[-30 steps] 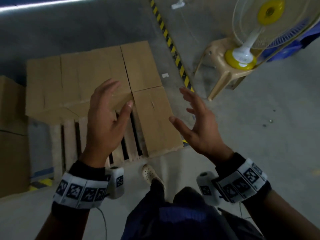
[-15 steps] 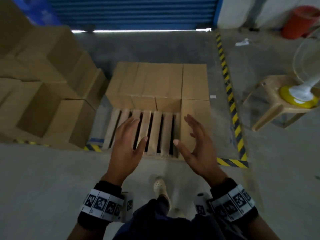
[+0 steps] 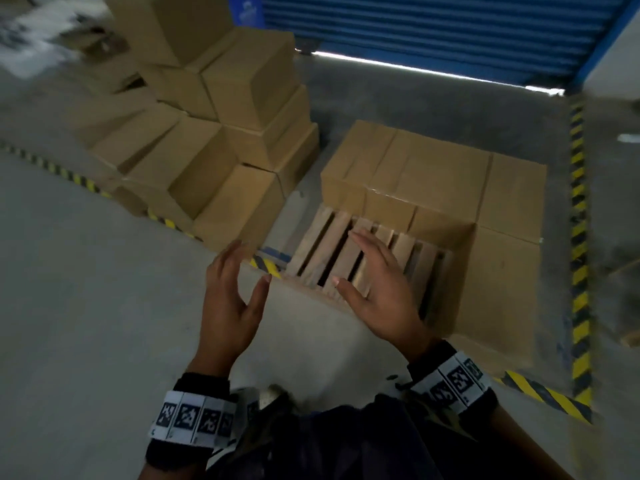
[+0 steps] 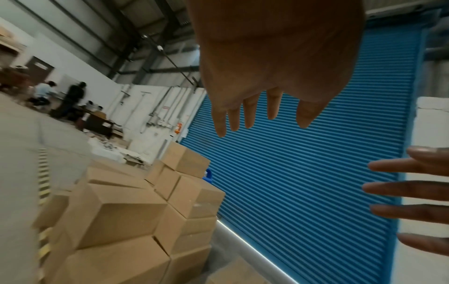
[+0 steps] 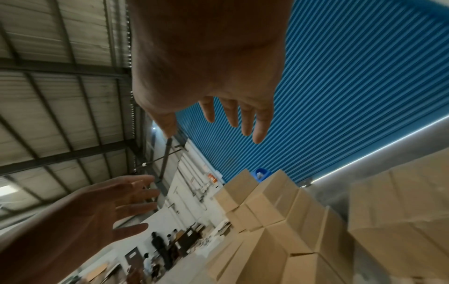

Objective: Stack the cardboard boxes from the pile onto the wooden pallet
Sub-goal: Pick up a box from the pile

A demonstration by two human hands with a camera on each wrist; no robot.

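A pile of brown cardboard boxes (image 3: 221, 140) rises on the floor at the left (image 4: 126, 215) (image 5: 267, 207). The wooden pallet (image 3: 332, 251) lies to its right, its front slats bare. Several boxes (image 3: 433, 174) cover the pallet's back and right side. My left hand (image 3: 239, 275) hovers open, palm inward, over the floor just in front of the pile. Over the pallet's front slats my right hand (image 3: 367, 268) is also open with fingers straight. Both hands are empty and face each other (image 4: 257, 119) (image 5: 226, 123).
Yellow-black hazard tape (image 3: 578, 237) runs along the floor right of the pallet and in front of the pile. A blue roller shutter (image 3: 450, 29) closes the back. Several people (image 4: 70, 98) stand at desks far off. Bare concrete floor (image 3: 86, 323) spreads at the left front.
The view has swung left from the pallet and the fan toward the box pile. Both open hands moved left with it, the left one off the pallet.
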